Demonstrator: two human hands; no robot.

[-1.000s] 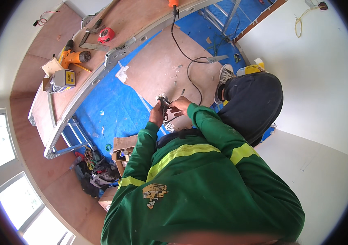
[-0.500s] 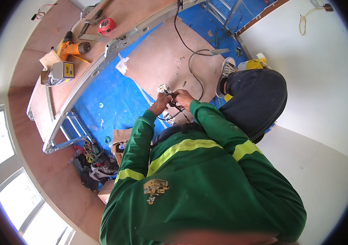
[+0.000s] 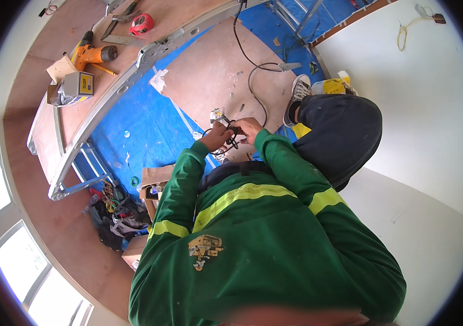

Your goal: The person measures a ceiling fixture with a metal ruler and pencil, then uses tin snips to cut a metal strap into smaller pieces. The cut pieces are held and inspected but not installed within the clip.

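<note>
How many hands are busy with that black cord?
2. The left hand is at the left of the small loops in the black cord; the right hand is just beside it, at their right. Some fingers are hidden, but both hands show.

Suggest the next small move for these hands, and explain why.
I'd probably draw the slack of the black cable in gently: the left hand and right hand hold it close together, and a loose loop shows by the left hand.

Cable (image 3: 250,86) lies on board (image 3: 204,70), power tool (image 3: 96,55) on platform (image 3: 76,115).
</note>
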